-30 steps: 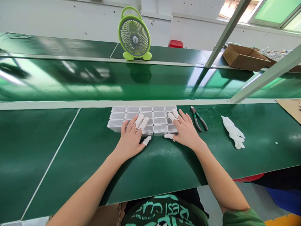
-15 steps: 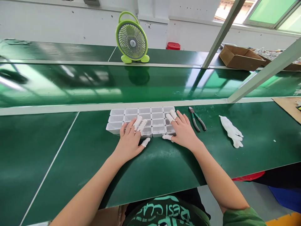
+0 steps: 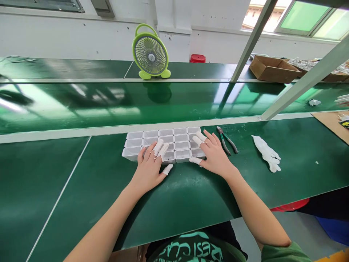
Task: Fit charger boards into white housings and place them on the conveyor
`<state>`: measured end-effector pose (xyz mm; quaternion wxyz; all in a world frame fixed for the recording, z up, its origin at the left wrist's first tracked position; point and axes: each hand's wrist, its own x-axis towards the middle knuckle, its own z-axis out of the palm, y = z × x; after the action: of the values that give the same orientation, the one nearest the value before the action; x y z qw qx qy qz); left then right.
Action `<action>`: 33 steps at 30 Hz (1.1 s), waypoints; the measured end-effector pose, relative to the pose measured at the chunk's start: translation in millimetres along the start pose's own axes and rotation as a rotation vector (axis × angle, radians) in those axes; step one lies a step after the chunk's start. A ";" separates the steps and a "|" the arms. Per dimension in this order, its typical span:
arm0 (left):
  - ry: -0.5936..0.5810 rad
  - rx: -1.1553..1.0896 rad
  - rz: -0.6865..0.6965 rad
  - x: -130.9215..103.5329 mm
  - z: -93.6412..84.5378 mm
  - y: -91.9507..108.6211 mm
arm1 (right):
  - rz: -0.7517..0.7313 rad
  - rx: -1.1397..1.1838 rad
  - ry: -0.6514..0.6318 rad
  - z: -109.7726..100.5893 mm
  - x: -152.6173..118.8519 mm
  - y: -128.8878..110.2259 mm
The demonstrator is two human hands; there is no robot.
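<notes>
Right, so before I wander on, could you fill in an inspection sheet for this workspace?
Surface: smooth green tabletop, with faint whitish smudges near the trays.
Things at hand: a block of white, rectangular, open-topped plastic trays, set close together in rows.
Clutter: green-and-grey-handled metal pliers, a limp white glove and a tiny white scrap, all right of the trays.
Hands: left hand and right hand both at the trays, fingers spread; white covers on thumb and two fingers of each.
Cables: none certain; thin dark strands at far left are too small to identify.
Surroundings: round lime-green plastic fan and open brown cardboard box on the rear shelf.
</notes>
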<state>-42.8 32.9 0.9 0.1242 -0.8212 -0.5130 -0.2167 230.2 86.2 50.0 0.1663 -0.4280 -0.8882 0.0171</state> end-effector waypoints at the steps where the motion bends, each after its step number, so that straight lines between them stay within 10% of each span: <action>1: -0.002 0.002 0.000 0.1 0.0 0.1 | 0.002 -0.003 -0.010 0.6 0.0 0.2; 33: -0.022 0.006 0.001 -0.4 -2.0 0.4 | 0.065 0.018 -0.097 5.0 3.1 -1.2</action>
<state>-43.0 31.5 2.5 0.1211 -0.8234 -0.5147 -0.2062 225.9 88.4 46.4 0.1262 -0.4537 -0.8807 0.0513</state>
